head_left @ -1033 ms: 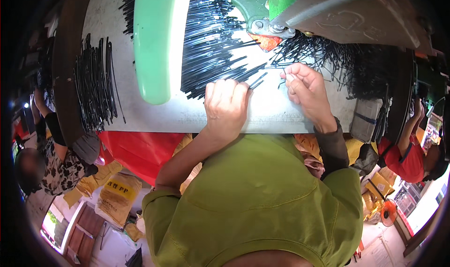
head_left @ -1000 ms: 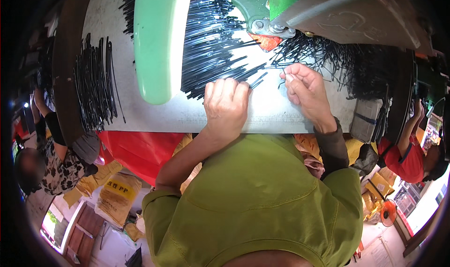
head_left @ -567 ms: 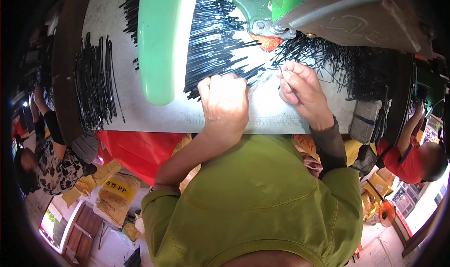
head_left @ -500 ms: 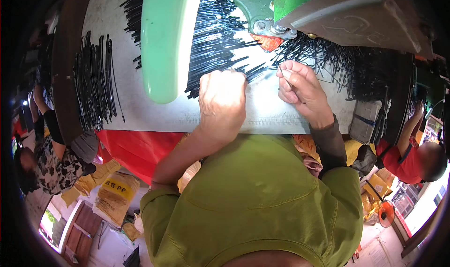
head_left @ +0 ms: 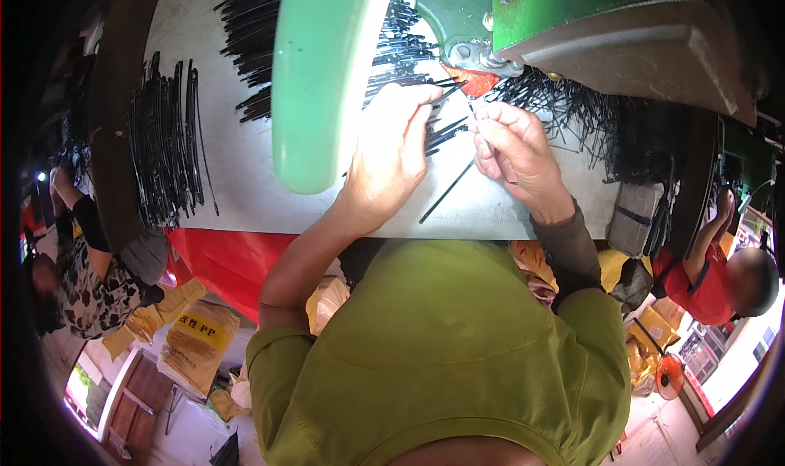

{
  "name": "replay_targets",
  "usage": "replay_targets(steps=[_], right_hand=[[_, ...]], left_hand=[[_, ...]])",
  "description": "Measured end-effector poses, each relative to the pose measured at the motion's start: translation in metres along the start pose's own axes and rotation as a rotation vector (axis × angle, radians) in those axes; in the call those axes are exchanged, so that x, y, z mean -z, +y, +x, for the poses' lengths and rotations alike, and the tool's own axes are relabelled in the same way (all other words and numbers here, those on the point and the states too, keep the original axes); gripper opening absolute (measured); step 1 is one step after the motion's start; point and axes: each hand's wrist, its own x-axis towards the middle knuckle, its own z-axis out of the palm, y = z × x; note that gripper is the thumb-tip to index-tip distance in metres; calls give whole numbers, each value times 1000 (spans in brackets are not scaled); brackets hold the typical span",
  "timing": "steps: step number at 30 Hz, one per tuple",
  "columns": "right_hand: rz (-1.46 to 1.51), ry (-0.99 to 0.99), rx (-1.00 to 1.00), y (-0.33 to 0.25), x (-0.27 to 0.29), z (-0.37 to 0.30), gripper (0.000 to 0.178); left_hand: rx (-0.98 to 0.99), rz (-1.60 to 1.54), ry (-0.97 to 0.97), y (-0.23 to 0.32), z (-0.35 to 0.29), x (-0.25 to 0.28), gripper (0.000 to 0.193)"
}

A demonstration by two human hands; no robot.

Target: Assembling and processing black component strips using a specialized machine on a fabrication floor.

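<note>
Thin black rods (head_left: 245, 45) lie in bundles across the pale worktop (head_left: 253, 196). My left hand (head_left: 388, 155) is closed in a pinch beside the lamp, its fingertips on a black rod (head_left: 450, 90) that points toward the orange-red piece (head_left: 474, 83) under the green machine (head_left: 454, 16). Just right of it, my right hand (head_left: 519, 155) pinches another slim black rod (head_left: 446, 194), which slants down and left over the worktop. Its upper end, between the fingertips, sits close to the orange-red piece. My left hand hides part of the middle bundle.
A mint-green lamp (head_left: 315, 90) overhangs the worktop left of my hand. More rods stand in a row (head_left: 168, 143) at far left, and a tangled heap (head_left: 613, 127) lies at right. A grey box (head_left: 635, 212) is at the right edge. Other people sit at both sides.
My left hand has risen and turned from a fist to a pinch on a rod near the machine. My right hand has shifted slightly left; a long rod now shows below it.
</note>
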Motion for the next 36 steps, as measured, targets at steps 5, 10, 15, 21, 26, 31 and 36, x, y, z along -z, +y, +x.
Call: replay_targets(steps=[5, 10, 15, 21, 26, 31, 36], right_hand=[[-96, 55, 112, -3, -8, 6, 8], [-109, 72, 166, -10, -9, 10, 9], [-96, 86, 172, -9, -8, 14, 9], [-95, 67, 198, -8, -5, 16, 9], [-101, 91, 185, -8, -5, 16, 9], [-61, 70, 194, -10, -4, 17, 9], [51, 129, 233, -19, 4, 16, 10]], left_hand=[[8, 94, -82, -3, 12, -6, 14], [0, 44, -62, -5, 16, -10, 14], [0, 18, -69, -3, 19, -10, 14], [-33, -23, -47, -5, 21, -11, 14], [-27, -144, 12, -9, 18, -15, 13], [-122, -73, 62, -8, 21, -17, 15], [-215, 13, 65, -3, 36, -27, 14]])
